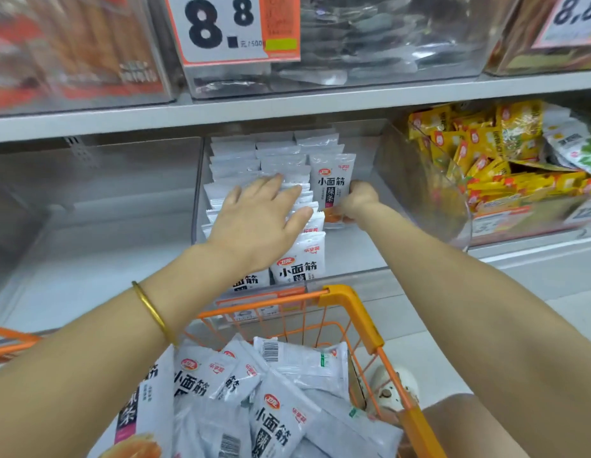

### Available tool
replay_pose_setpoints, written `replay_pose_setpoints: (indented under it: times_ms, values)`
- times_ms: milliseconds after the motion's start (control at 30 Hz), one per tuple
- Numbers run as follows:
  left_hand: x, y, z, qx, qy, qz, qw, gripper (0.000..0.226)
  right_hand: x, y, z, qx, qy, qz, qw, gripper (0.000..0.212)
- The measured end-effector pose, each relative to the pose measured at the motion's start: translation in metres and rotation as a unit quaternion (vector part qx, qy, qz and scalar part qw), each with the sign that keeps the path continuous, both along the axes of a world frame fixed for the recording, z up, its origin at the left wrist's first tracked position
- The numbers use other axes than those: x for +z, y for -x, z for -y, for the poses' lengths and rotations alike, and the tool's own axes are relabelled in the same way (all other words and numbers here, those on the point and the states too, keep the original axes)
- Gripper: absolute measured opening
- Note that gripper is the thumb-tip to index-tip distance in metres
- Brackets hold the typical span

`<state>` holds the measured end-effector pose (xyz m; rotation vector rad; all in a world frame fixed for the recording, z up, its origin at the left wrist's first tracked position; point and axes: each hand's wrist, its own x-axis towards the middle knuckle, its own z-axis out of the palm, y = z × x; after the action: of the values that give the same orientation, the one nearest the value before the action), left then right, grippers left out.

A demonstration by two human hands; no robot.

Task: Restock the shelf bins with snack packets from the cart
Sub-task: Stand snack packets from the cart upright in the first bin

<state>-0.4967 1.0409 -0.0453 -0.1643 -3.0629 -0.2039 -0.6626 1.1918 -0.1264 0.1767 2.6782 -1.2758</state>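
In the clear bin [356, 252], the left hand [261, 223] lies open and flat on the packet rows [234, 160]; the right hand [358, 200] grips an upright packet [332, 180] at the bin's right side.

A clear bin [380, 170] is sitting on the middle shelf, holding white packets [280, 157] with black characters and a small red logo. They are standing on edge in tight rows along the bin's left and centre, running from near to far. At the right end of the rows, one upright packet [332, 180] is facing forward, and the right hand [358, 200] is gripping its right edge. The left hand [257, 219] is lying flat on the row tops. Near the bin, an orange cart [350, 312] is carrying loose packets [280, 408] of the same kind, lying jumbled and overlapping.
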Motion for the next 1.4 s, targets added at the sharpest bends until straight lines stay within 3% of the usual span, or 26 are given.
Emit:
replay_pose_setpoints:
  times_ms: [233,567,700,833,967,1067,1167,1267,1400]
  values:
    - [0.001,-0.001,0.000,-0.004,-0.014,0.001,1.000,0.053,-0.006,0.014,0.013,-0.004,-0.064,-0.059,0.996,0.034]
    - [0.006,-0.007,0.001,-0.016,-0.020,-0.031,0.999,0.054,-0.001,0.009,0.015,0.011,-0.059,-0.030,0.998,0.051]
    - [0.010,-0.021,0.006,-0.026,-0.039,-0.053,0.997,0.050,0.006,0.000,0.007,0.005,-0.070,-0.066,0.995,0.042]
    - [0.015,-0.053,0.015,-0.046,-0.063,-0.105,0.991,0.053,0.046,-0.052,-0.007,-0.053,0.014,-0.093,0.994,0.053]
    - [0.025,-0.096,0.034,-0.097,-0.043,-0.124,0.987,0.038,0.085,-0.146,-0.011,-0.002,0.107,-0.240,0.965,0.021]
    - [0.034,-0.129,0.051,-0.104,-0.028,-0.049,0.993,0.020,0.091,-0.226,0.002,0.157,0.165,-0.175,0.958,0.028]
    - [0.042,-0.162,0.066,-0.104,-0.028,0.102,0.989,0.010,0.082,-0.295,0.025,0.350,0.135,-0.045,0.926,0.019]
    - [0.049,-0.192,0.077,-0.087,-0.035,0.226,0.970,0.019,0.068,-0.332,0.044,0.402,0.081,-0.009,0.912,0.020]
    - [0.061,-0.225,0.091,-0.071,-0.011,0.284,0.956,0.033,0.073,-0.359,0.052,0.429,0.060,0.002,0.901,0.032]
